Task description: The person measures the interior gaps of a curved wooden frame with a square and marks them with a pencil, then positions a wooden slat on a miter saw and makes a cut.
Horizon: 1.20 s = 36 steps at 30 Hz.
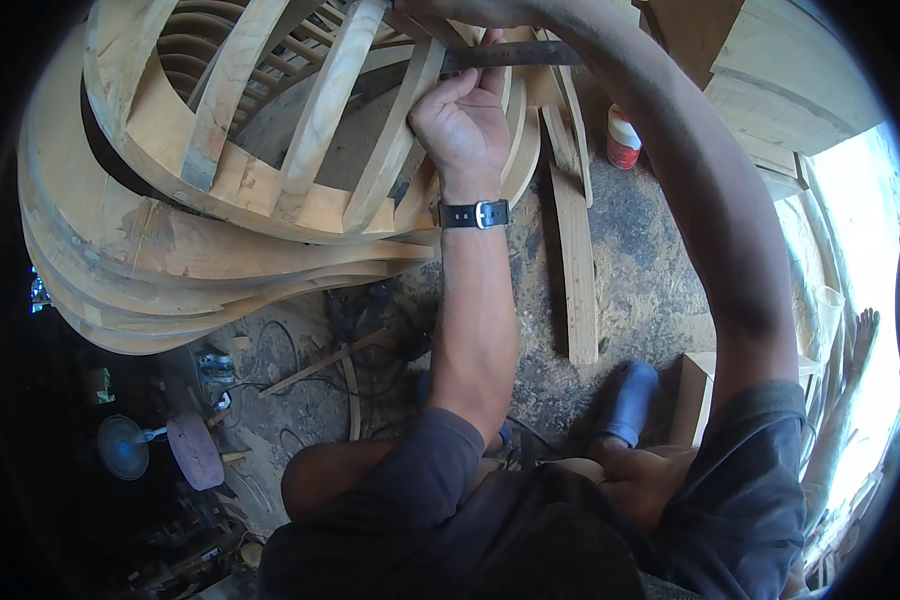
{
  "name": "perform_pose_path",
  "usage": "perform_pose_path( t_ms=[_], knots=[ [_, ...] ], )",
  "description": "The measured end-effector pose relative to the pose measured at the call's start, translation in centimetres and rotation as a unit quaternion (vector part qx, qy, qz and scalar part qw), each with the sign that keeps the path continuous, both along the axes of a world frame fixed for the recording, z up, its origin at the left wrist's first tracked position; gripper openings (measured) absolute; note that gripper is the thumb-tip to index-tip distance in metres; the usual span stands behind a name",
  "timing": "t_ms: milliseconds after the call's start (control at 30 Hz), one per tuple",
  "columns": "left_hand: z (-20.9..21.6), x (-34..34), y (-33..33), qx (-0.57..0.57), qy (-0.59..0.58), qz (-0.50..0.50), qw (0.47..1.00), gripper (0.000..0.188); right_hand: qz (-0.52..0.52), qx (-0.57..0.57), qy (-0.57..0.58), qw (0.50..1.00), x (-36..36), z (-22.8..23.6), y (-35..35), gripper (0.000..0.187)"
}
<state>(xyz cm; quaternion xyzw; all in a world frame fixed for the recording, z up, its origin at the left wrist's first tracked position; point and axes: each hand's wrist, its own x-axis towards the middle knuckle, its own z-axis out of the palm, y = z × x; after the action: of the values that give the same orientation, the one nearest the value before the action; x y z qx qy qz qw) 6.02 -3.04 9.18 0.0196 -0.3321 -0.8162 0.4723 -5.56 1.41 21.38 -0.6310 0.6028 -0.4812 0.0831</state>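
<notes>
- Dark flat strip [545, 53]: far side, long axis left-to-right, beside the curved wooden frame [315, 120].
- Left hand [470, 120]: nearer side, fingers around the strip.
- Right hand [460, 8]: just beyond, partly cropped; grip unclear.

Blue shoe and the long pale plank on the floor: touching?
Apart. The head view shows it: floor is visible between the plank, at its near end, and the blue shoe.

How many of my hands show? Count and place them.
2: your left hand at the dark flat strip, and your right hand at the top edge, partly cut off.
</notes>
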Motion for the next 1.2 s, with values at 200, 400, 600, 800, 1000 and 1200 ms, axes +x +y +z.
perform_pose_path(
  t_ms=[200,400,600,800,1000,1200],
  knots=[
    [-0.6,-0.1,-0.1,-0.015,0.017,-0.001,1.000,0.064,-0.012,-0.046,0.008,0.999,-0.8,-1.1,-1.3,0.026],
    [-0.7,-0.1,0.0,-0.020,0.014,0.005,1.000,0.064,-0.016,0.026,0.001,1.000,-0.8,-0.1,-0.7,0.029],
    [-1.1,-0.4,-0.3,-0.013,0.022,0.018,0.999,0.058,0.010,0.025,-0.010,1.000,-0.3,-0.3,0.6,0.033],
    [-1.7,-0.4,-0.2,0.013,0.032,0.029,0.999,0.052,-0.088,-0.010,0.039,0.995,0.8,-1.3,-0.1,0.031],
    [-1.4,-0.6,-0.1,0.012,0.035,0.041,0.998,0.055,-0.099,-0.031,0.085,0.991,1.3,-1.4,0.7,0.028],
    [-1.3,-0.5,0.0,0.012,0.026,0.036,0.999,0.057,-0.094,0.023,0.074,0.993,0.9,-1.1,0.3,0.032]
  ],
)
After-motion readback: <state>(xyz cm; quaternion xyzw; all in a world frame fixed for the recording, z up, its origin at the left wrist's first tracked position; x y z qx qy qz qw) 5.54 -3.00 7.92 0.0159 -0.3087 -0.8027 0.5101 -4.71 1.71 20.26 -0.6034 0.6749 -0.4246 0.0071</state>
